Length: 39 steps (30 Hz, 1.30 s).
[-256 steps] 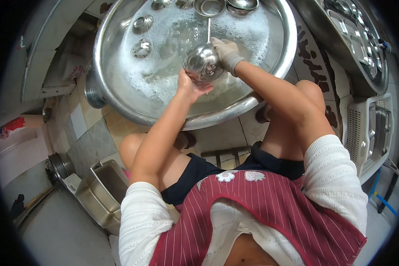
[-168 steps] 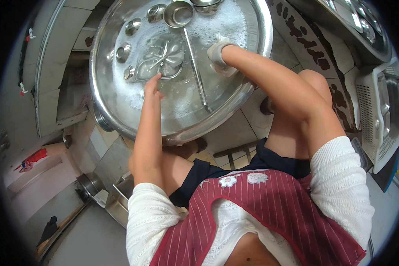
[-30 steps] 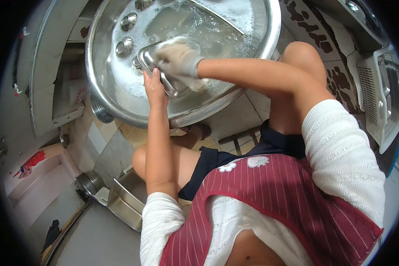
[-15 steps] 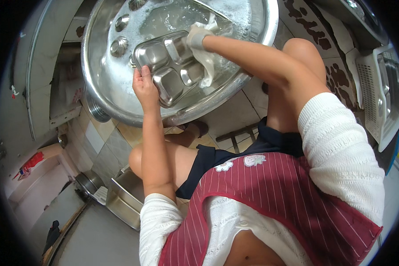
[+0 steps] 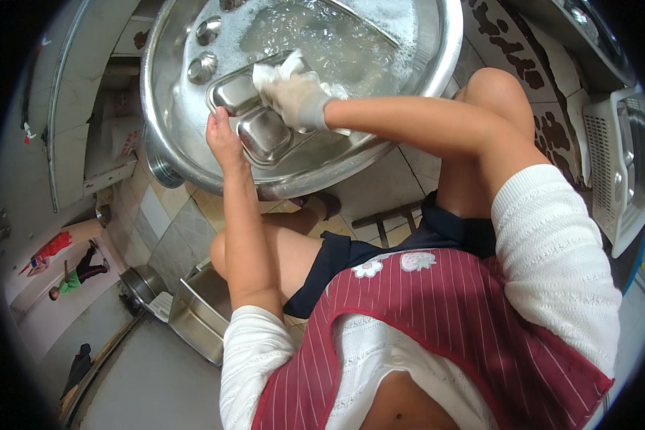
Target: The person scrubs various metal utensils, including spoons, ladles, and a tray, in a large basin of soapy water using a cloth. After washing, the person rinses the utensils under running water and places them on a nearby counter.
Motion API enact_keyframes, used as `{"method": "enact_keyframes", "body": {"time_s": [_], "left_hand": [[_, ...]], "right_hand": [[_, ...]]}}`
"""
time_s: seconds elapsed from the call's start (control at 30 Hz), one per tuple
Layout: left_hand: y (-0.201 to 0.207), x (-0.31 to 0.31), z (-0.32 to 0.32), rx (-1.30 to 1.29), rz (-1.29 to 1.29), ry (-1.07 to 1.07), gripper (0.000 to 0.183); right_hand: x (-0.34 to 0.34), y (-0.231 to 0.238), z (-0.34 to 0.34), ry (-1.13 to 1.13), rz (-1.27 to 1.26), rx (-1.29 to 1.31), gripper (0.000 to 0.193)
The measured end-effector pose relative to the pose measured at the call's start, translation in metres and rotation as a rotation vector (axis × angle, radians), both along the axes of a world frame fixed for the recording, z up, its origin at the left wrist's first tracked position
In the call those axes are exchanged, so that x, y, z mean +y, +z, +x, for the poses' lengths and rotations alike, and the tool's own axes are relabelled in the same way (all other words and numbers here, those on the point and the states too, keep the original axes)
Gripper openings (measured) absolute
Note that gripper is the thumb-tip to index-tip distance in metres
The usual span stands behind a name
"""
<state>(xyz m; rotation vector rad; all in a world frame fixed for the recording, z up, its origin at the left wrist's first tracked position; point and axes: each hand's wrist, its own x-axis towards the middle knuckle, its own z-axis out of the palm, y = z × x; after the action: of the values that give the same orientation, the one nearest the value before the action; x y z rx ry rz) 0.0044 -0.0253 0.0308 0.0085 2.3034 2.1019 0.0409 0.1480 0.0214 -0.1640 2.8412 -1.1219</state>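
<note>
A shiny steel compartment tray (image 5: pixel 264 136) is tilted over a large round metal basin (image 5: pixel 265 192) of soapy water. My left hand (image 5: pixel 226 143) is bare and grips the tray's near-left edge, its thumb lying over the rim. On my right hand (image 5: pixel 294 102) is a pale glove, blurred a little by motion. It presses a white cloth (image 5: pixel 279 70) onto the tray's upper compartments and covers part of them. The fingertips of my left hand are hidden beneath the tray.
Small fluted metal cups (image 5: pixel 203 67) sit in the suds at the basin's left side. A thin rod-like edge (image 5: pixel 362 21) shows in the water. To the right stands a white plastic basket (image 5: pixel 609 183) with metalware; at lower left, a rectangular steel pan (image 5: pixel 201 312). A distant person (image 5: pixel 72 282) shows far left.
My right hand with the cloth has moved left, from the tray's right edge onto its upper compartments. The tray has shifted slightly up and left. A person has appeared at far left.
</note>
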Motion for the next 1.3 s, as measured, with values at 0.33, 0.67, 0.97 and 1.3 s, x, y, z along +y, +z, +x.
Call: {"method": "enact_keyframes", "body": {"time_s": [0.33, 0.67, 0.97, 1.3], "left_hand": [[0.009, 0.026, 0.004, 0.033, 0.077, 0.064, 0.022], [-0.005, 0.032, -0.003, 0.252, -0.078, 0.227, 0.025], [-0.025, 0.088, 0.039, 0.566, -0.885, -0.54, 0.036], [-0.123, 0.112, -0.032, 0.209, -1.617, -0.71, 0.081]], "right_hand": [[0.031, -0.053, -0.03, -0.032, 0.171, -0.375, 0.034], [-0.024, -0.001, 0.032, 0.219, -0.11, 0.112, 0.024], [0.114, -0.031, -0.03, 0.325, 0.551, -0.49, 0.035], [0.141, 0.067, 0.02, 0.482, 0.714, -0.386, 0.051]]}}
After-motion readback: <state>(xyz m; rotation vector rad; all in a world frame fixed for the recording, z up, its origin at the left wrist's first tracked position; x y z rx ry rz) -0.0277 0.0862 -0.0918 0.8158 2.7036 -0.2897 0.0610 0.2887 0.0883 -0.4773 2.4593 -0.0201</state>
